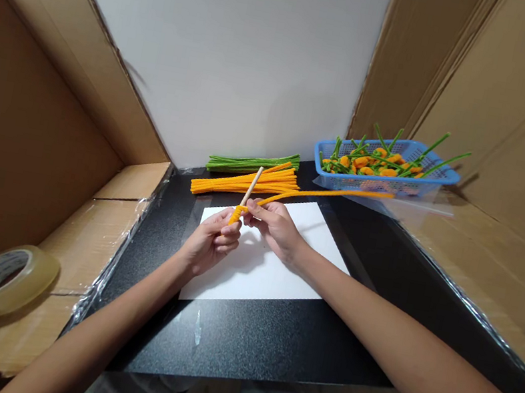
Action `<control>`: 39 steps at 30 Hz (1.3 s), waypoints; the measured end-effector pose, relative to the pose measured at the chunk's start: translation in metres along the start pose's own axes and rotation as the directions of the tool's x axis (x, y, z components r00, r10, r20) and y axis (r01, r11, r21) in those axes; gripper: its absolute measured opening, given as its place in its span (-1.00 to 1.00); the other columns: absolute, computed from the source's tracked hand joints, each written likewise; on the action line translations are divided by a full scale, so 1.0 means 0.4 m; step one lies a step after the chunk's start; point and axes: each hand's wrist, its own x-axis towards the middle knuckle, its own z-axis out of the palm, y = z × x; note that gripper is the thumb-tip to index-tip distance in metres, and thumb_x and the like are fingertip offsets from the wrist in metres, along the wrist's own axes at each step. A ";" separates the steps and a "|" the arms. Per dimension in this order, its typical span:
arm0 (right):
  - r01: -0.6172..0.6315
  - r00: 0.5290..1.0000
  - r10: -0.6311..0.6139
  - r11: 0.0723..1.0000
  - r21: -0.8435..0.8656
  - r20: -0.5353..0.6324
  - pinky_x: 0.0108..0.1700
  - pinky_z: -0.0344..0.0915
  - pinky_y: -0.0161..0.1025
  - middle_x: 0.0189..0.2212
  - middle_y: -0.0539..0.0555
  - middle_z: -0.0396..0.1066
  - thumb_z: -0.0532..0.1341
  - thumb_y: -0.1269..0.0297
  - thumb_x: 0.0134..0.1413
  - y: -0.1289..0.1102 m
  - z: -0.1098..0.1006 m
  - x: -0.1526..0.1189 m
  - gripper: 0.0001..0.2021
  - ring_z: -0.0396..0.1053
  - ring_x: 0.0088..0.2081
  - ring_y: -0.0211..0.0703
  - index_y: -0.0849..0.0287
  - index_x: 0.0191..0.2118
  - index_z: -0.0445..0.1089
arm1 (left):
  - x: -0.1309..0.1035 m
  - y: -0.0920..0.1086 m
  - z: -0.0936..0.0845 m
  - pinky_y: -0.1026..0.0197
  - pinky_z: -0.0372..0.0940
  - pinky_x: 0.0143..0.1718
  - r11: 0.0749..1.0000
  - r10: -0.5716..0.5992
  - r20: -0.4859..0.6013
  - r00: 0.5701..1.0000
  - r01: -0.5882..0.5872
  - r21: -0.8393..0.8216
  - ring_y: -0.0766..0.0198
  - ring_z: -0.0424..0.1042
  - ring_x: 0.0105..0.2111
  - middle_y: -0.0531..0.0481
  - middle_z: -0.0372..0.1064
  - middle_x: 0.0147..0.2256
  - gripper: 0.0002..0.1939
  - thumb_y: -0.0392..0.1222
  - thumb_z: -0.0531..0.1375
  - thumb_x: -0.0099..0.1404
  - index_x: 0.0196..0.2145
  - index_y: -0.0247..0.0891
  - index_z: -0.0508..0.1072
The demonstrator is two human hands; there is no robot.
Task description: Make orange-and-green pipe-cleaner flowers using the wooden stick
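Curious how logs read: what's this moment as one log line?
left hand: holds orange coil on stick | right hand: pinches orange strand | nearby: blue basket, white sheet, tape roll

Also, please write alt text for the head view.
Two hands hold an orange strand coiled around a pale stick, above white paper on a black table. Beyond are an orange bundle, a green bundle and, at right, a filled blue basket.

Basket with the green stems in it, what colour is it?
The basket is blue, clearest in the head view.
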 end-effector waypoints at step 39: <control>-0.016 0.991 0.005 0.996 -0.086 -0.131 -0.32 0.13 -0.25 -0.53 -0.01 0.39 0.49 -0.02 -0.31 0.030 -0.010 0.001 -0.62 0.23 -0.44 -0.29 0.23 -0.50 0.52 | 0.012 -0.026 -0.016 0.20 0.44 -0.44 0.778 0.449 -0.161 0.879 -0.296 0.555 0.21 0.53 -0.53 -0.02 0.55 -0.44 -0.49 -0.07 0.45 0.04 -0.18 -0.24 0.29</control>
